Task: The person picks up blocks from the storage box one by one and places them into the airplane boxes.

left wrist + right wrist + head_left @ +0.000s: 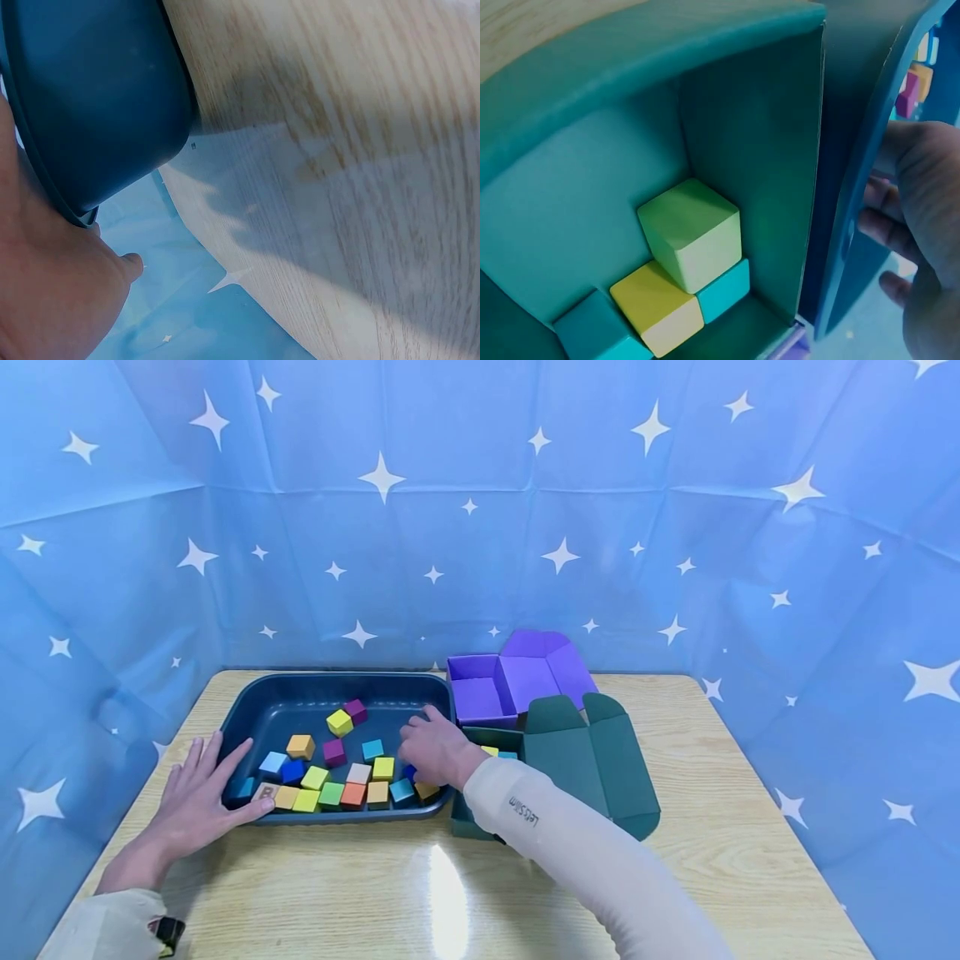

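A dark blue tray (330, 689) holds several coloured cubes, among them a yellow cube (340, 722) and a magenta cube (334, 752). My left hand (193, 797) rests on the tray's left rim with its fingers spread and straight, the thumb by a cube marked with a letter. Over the tray's right end, my right hand (438, 750) reaches down beside a dark blue cube (409, 772). Its fingers bend inside the tray wall in the right wrist view, and whether they pinch a cube is hidden. The green box (577, 180) contains a light green cube (690, 229), a yellow cube (656, 306) and turquoise cubes.
An open purple box (472, 667) stands behind the green one, both right of the tray with their lids folded back to the right. The wooden table (720, 793) is enclosed by a blue star-patterned cloth (480, 527) at the back and sides.
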Demonstrator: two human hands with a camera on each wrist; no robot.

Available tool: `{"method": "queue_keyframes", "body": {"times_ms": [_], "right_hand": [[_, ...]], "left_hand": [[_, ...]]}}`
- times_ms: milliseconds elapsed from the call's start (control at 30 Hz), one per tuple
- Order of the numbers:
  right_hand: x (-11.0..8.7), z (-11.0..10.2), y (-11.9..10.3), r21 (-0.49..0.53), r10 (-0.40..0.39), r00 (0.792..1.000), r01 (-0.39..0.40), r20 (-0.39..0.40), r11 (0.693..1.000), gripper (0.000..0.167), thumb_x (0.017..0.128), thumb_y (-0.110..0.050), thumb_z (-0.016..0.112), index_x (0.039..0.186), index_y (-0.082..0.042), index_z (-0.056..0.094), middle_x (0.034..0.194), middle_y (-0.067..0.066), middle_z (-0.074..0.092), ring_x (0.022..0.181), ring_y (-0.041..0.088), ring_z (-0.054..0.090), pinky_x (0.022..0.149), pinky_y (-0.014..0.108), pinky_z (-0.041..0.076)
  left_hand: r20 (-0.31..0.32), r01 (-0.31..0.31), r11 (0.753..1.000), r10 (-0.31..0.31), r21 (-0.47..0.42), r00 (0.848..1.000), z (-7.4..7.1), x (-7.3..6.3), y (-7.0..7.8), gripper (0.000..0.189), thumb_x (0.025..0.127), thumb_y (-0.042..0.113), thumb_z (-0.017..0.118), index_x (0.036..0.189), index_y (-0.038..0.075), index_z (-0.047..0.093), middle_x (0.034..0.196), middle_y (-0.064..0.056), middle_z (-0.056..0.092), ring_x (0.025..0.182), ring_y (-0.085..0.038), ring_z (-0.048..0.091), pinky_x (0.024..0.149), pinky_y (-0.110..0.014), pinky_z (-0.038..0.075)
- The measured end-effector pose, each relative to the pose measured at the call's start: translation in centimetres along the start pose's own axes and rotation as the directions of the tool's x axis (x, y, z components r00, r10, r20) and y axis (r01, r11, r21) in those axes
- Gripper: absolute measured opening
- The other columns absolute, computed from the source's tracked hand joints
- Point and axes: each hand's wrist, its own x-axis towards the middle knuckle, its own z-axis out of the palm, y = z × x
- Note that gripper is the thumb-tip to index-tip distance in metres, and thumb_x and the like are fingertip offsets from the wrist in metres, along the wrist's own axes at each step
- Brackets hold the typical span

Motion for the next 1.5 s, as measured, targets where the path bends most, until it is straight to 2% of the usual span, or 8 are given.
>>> {"method": "queue_keyframes", "body": {"times_ms": [467,900,1100,1333,1500], "right_hand": [[0.5,-0.3,-0.2,0.012,-0.004,0.999,0.004,0.035,1.0,0.037,0.09,-0.046,0.066,0.125,-0.036,0.065,0.134,-0.008,0.06,0.132,0.017,0.045,0.121,0.052,0.021],[0.8,-0.4,-0.6,-0.032,-0.01,0.999,0.011,0.031,0.999,0.032,0.088,-0.048,0.067,0.118,-0.036,0.069,0.134,-0.008,0.059,0.131,0.016,0.046,0.122,0.049,0.022],[1.0,-0.5,-0.6,-0.048,0.02,0.999,-0.018,0.038,0.999,0.034,0.088,-0.05,0.067,0.118,-0.036,0.068,0.135,-0.009,0.058,0.131,0.017,0.045,0.121,0.048,0.023],[1.2,-0.5,-0.6,-0.044,0.021,0.998,-0.018,0.066,0.999,0.029,0.092,-0.039,0.065,0.12,-0.034,0.067,0.134,-0.009,0.059,0.131,0.017,0.046,0.121,0.048,0.022],[1.1,-0.6,-0.7,-0.05,0.024,0.997,-0.021,0.07,0.999,0.03,0.092,-0.039,0.065,0.121,-0.033,0.067,0.136,-0.009,0.059,0.132,0.017,0.045,0.121,0.048,0.022]], "left_hand": [[0.004,0.006,1.0,-0.006,0.007,1.0,0.0,0.0,0.0,0.101,0.082,0.06,0.066,0.157,0.015,0.015,0.162,-0.024,-0.013,0.146,-0.047,-0.023,0.11,-0.076,-0.009],[0.012,0.011,1.0,-0.011,0.006,1.0,0.1,0.0,0.1,0.101,0.082,0.06,0.066,0.157,0.014,0.016,0.162,-0.025,-0.013,0.146,-0.048,-0.022,0.11,-0.075,-0.01],[0.007,0.009,1.0,-0.009,0.004,1.0,0.1,0.0,0.0,0.101,0.082,0.059,0.066,0.157,0.015,0.015,0.162,-0.023,-0.014,0.146,-0.047,-0.023,0.11,-0.075,-0.011],[-0.001,0.006,1.0,-0.006,0.005,1.0,0.2,0.0,-0.1,0.101,0.082,0.059,0.066,0.157,0.016,0.015,0.162,-0.022,-0.013,0.146,-0.046,-0.022,0.11,-0.075,-0.009],[0.002,0.006,1.0,-0.006,-0.001,1.0,0.1,0.0,-0.2,0.101,0.082,0.06,0.066,0.157,0.016,0.015,0.162,-0.022,-0.014,0.146,-0.047,-0.022,0.109,-0.076,-0.01]]}}
